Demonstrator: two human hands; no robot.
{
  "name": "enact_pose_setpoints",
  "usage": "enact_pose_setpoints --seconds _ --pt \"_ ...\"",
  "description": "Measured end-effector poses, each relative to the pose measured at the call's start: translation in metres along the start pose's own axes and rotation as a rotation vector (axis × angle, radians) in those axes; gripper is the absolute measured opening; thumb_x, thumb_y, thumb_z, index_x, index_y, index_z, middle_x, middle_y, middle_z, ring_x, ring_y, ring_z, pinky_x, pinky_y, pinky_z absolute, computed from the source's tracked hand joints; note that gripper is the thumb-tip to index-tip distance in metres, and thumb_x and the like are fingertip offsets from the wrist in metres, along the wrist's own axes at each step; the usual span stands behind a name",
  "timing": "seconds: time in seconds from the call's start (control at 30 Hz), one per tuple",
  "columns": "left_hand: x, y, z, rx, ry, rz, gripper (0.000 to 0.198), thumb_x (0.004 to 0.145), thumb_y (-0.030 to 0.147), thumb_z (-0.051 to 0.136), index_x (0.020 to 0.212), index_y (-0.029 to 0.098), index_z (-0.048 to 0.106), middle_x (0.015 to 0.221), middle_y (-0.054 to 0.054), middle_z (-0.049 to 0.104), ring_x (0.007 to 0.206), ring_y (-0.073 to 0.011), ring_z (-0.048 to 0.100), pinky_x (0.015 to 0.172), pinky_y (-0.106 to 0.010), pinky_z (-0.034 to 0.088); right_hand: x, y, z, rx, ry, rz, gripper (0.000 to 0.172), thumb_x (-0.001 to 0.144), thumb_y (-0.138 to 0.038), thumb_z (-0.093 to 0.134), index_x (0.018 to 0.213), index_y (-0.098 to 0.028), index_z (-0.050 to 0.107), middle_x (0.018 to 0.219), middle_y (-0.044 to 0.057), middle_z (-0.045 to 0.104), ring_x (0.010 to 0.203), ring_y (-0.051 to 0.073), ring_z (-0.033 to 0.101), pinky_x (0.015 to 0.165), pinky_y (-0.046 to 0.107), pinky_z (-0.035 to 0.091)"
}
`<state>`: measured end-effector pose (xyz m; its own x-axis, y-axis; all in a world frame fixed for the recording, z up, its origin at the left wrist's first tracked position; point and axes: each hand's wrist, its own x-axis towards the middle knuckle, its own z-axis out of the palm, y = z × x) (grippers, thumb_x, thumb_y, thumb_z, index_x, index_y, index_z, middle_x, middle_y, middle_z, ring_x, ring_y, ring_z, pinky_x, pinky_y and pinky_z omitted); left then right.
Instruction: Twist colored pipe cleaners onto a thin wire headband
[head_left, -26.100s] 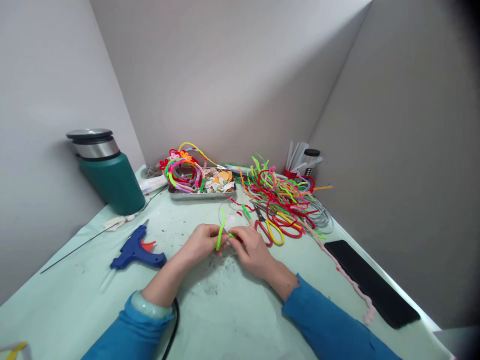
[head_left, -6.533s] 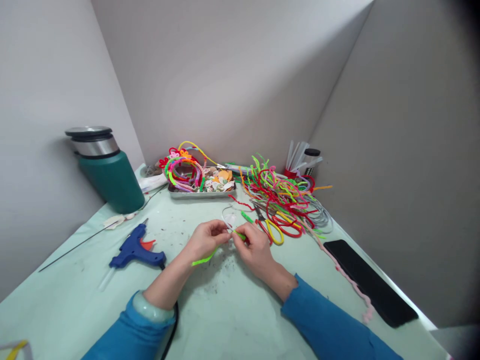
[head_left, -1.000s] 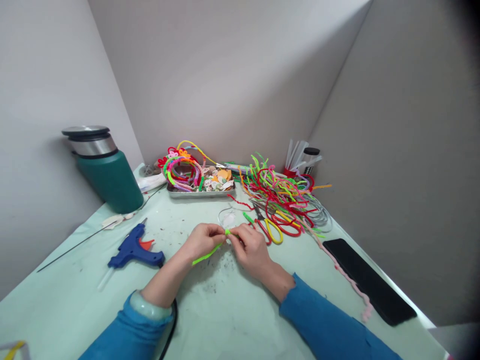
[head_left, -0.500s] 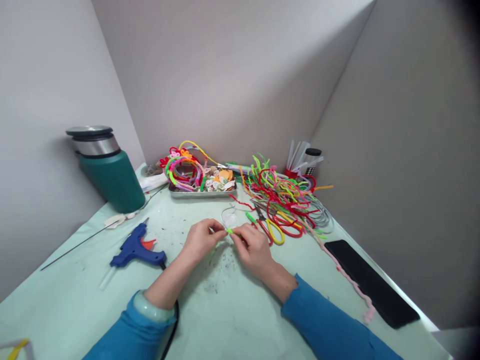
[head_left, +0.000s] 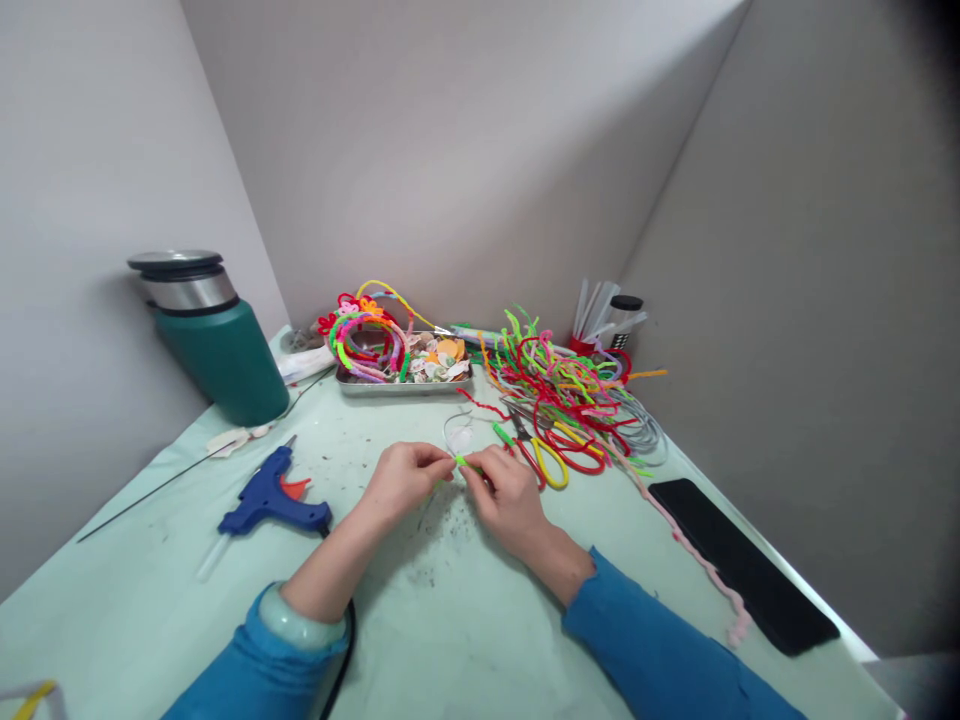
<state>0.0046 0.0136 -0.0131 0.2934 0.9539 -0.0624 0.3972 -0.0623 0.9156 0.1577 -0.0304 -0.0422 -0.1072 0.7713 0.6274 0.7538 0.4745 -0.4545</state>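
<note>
Between my fingertips, over the middle of the table, is a short bit of bright green pipe cleaner (head_left: 460, 461). My left hand (head_left: 405, 484) pinches it from the left, thumb against forefinger. From the right, my right hand (head_left: 507, 492) grips it the same way, its fingers curled. A thin grey wire loop (head_left: 454, 420) rises just beyond the fingertips; whether it joins the green piece I cannot tell. Close to my right hand lie scissors with yellow and red handles (head_left: 553, 462) and a green pipe cleaner piece (head_left: 503, 434).
A blue glue gun (head_left: 274, 500) lies left, its cord passing under my left forearm. Behind it stands a green bottle (head_left: 221, 360). At the back are a metal tray (head_left: 405, 388) of scraps and headbands, and tangled pipe cleaners (head_left: 562, 385). A black phone (head_left: 739, 560) lies right.
My left hand has shifted very slightly, and the green strand that hung below it no longer shows. My right hand has hardly moved.
</note>
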Motion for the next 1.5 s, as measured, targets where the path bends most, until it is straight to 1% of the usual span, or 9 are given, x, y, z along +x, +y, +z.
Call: enact_pose_setpoints --seconds 0.07,0.13,0.3,0.43,0.57,0.83,1.1,1.37,1.5 --pt "0.001 -0.002 -0.001 -0.098 -0.058 -0.103 0.029 0.066 0.041 0.060 0.065 0.012 0.066 0.040 0.004 0.048 0.036 -0.0067 0.035 0.039 -0.020 0.026 0.000 0.000 0.000 0.002 0.001 -0.008 0.015 0.086 -0.024 0.046 0.082 -0.021 0.061 0.073 0.003 0.060 0.068 0.017 0.054 0.069 0.030 0.039" --pt "0.001 -0.003 -0.002 -0.205 -0.108 -0.152 0.032 0.066 0.043 0.061 0.067 0.011 0.066 0.040 0.004 0.046 0.035 -0.0055 0.032 0.037 -0.020 0.024 -0.001 0.001 0.000 0.004 0.002 -0.018 0.015 0.086 -0.023 0.046 0.082 -0.021 0.060 0.072 0.004 0.060 0.068 0.017 0.054 0.068 0.030 0.038" --pt "0.001 -0.005 -0.004 -0.417 -0.160 -0.210 0.035 0.059 0.042 0.070 0.072 0.009 0.066 0.052 -0.001 0.058 0.039 -0.0054 0.041 0.037 -0.018 0.028 -0.001 0.001 0.000 -0.008 -0.012 -0.023 0.014 0.086 -0.023 0.047 0.081 -0.020 0.060 0.073 0.004 0.059 0.067 0.016 0.054 0.067 0.028 0.038" --pt "0.003 -0.008 -0.004 -0.554 -0.167 -0.244 0.036 0.056 0.037 0.074 0.078 0.010 0.065 0.061 -0.002 0.062 0.041 -0.0044 0.044 0.037 -0.017 0.028 -0.002 0.001 0.000 -0.001 -0.040 -0.038 0.014 0.086 -0.023 0.047 0.081 -0.020 0.059 0.073 0.004 0.059 0.068 0.016 0.054 0.066 0.028 0.037" --pt "0.003 -0.010 -0.004 -0.586 -0.130 -0.239 0.039 0.056 0.034 0.076 0.084 0.011 0.062 0.068 -0.002 0.064 0.040 -0.0032 0.045 0.035 -0.016 0.028 -0.002 0.001 0.000 0.011 -0.062 -0.047 0.012 0.086 -0.022 0.047 0.082 -0.019 0.058 0.074 0.004 0.059 0.069 0.016 0.053 0.065 0.028 0.037" --pt "0.005 -0.011 -0.002 -0.558 -0.054 -0.190 0.033 0.057 0.030 0.075 0.080 0.012 0.058 0.058 0.003 0.058 0.038 -0.0026 0.046 0.037 -0.015 0.029 -0.002 0.001 0.001 0.011 -0.104 -0.069 0.013 0.086 -0.021 0.045 0.079 -0.018 0.056 0.073 0.004 0.057 0.068 0.016 0.051 0.063 0.027 0.037" --pt "0.001 -0.006 -0.003 -0.721 -0.157 -0.174 0.028 0.060 0.019 0.072 0.082 0.013 0.055 0.051 0.006 0.049 0.039 -0.0028 0.041 0.037 -0.014 0.029 -0.002 -0.001 0.000 0.056 -0.114 -0.078 0.013 0.086 -0.021 0.045 0.079 -0.018 0.056 0.074 0.004 0.057 0.069 0.015 0.052 0.063 0.026 0.037" --pt "0.001 -0.009 -0.006 -0.822 -0.249 -0.146 0.025 0.064 0.014 0.067 0.087 0.011 0.057 0.064 0.000 0.058 0.041 -0.0022 0.041 0.038 -0.014 0.031 -0.004 -0.003 0.003 0.107 -0.113 -0.041 0.014 0.086 -0.022 0.046 0.080 -0.018 0.057 0.074 0.003 0.057 0.069 0.015 0.052 0.064 0.026 0.037" --pt "0.002 -0.009 -0.005 -0.817 -0.263 -0.144 0.026 0.064 0.014 0.066 0.089 0.010 0.058 0.061 0.001 0.057 0.040 -0.0026 0.040 0.039 -0.015 0.031 -0.004 -0.003 0.003 0.087 -0.119 -0.038 0.015 0.087 -0.023 0.045 0.078 -0.018 0.057 0.072 0.003 0.057 0.068 0.015 0.052 0.064 0.026 0.037"
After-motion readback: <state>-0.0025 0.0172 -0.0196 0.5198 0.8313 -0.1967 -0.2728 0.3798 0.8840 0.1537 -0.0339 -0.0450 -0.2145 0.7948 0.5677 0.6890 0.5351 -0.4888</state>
